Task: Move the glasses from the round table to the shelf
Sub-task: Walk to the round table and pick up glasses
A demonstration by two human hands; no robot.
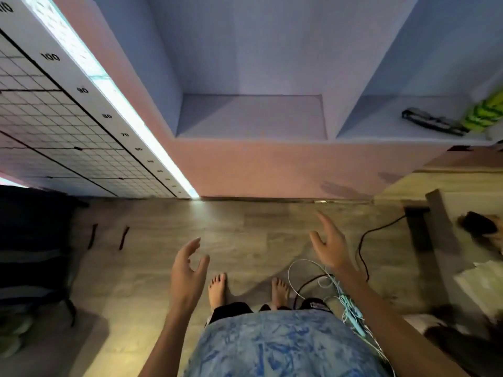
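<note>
A pair of dark-framed glasses (432, 121) lies folded on the right compartment of the pale blue shelf (253, 140), next to a green striped object (484, 112). My left hand (187, 270) hangs in front of me over the floor, fingers apart and curled, holding nothing. My right hand (330, 246) is also empty, palm turned inward with fingers spread, well below and left of the glasses. The round table is not in view.
A grid panel with numbers (54, 118) leans at the left beside a lit strip. Black and light-blue cables (334, 284) lie on the wooden floor by my bare feet. A dark chair (32, 254) stands at the left. Wooden furniture (446, 186) fills the right.
</note>
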